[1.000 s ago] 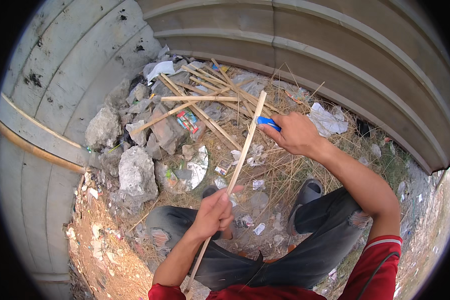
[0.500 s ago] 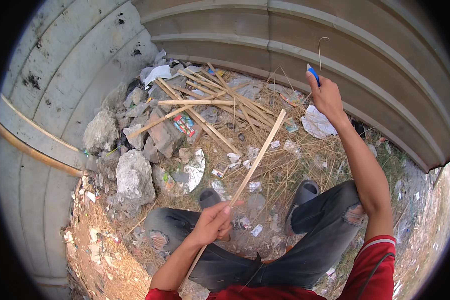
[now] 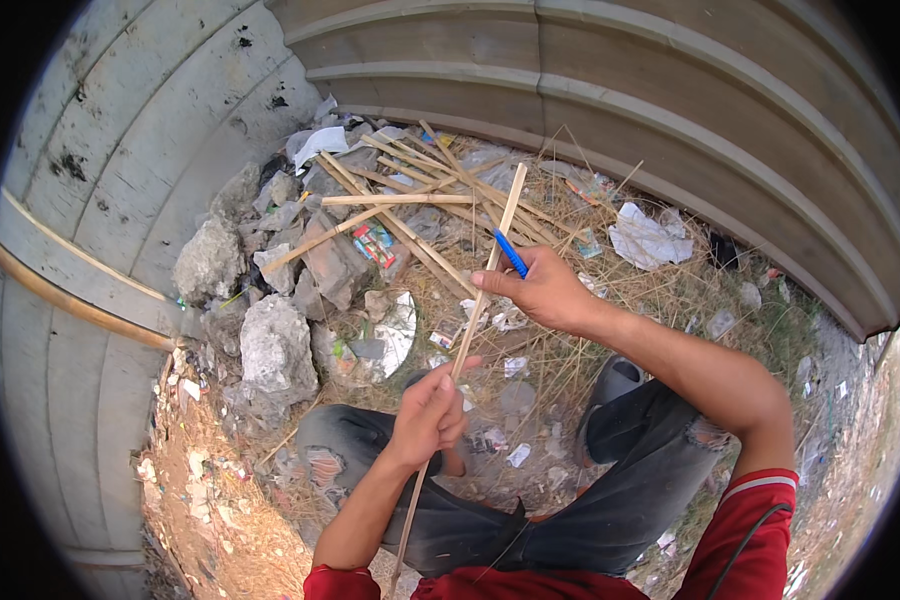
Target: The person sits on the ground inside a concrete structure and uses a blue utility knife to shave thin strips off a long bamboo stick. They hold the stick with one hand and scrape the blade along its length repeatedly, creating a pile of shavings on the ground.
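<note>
A long, narrow bamboo strip (image 3: 508, 205) slants across the view, its lower end reaching down past my left forearm. My left hand (image 3: 428, 418) is closed around it below the middle, above my left knee. Higher on the strip, my right hand (image 3: 542, 288) grips a blue-handled cutter knife (image 3: 511, 254), which lies against the strip's right side. The thumb of that hand presses on the strip. The knife's blade is hard to make out here.
Behind the strip lies a crossed pile of similar strips (image 3: 400, 199). Grey rocks (image 3: 275, 350) stand at the left, with litter and dry grass about. A corrugated metal wall (image 3: 610, 60) runs along the back and a pale panel wall (image 3: 140, 130) along the left. My sandalled feet flank the ground between them.
My right hand has come down and left, from out near the back wall to the strip, bringing the knife against it. A thin curled shaving in the air is gone. The strip stands steeper.
</note>
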A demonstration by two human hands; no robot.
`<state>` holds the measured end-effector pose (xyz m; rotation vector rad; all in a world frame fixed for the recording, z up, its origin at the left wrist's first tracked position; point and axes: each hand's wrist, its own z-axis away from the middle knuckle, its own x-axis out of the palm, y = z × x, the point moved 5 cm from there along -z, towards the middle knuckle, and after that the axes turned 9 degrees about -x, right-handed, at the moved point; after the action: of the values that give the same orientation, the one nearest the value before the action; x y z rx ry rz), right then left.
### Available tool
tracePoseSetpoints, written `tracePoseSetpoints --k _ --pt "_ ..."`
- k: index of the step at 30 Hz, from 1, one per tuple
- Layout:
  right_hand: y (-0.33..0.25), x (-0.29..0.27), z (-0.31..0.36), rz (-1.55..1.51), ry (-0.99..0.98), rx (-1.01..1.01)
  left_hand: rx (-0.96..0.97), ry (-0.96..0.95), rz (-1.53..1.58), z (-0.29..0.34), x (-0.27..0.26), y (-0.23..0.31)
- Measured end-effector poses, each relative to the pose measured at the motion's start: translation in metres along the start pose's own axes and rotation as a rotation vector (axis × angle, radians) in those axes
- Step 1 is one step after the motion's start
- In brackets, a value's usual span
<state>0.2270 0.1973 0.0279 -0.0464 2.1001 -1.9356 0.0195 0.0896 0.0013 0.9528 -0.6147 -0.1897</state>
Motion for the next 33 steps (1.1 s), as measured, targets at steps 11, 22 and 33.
tracePoseSetpoints --k 11,22,33 --pt "-0.041 -0.009 0.012 0.497 -0.077 -0.163 0.09 0.08 0.035 0.001 -0.01 -0.001" --pt "-0.017 -0.004 0.0 0.782 -0.218 -0.113 0.141 0.176 -0.073 0.004 -0.013 0.0" --pt "0.004 -0.086 -0.038 0.78 0.151 -0.099 0.093 0.138 -0.144 0.015 -0.018 -0.008"
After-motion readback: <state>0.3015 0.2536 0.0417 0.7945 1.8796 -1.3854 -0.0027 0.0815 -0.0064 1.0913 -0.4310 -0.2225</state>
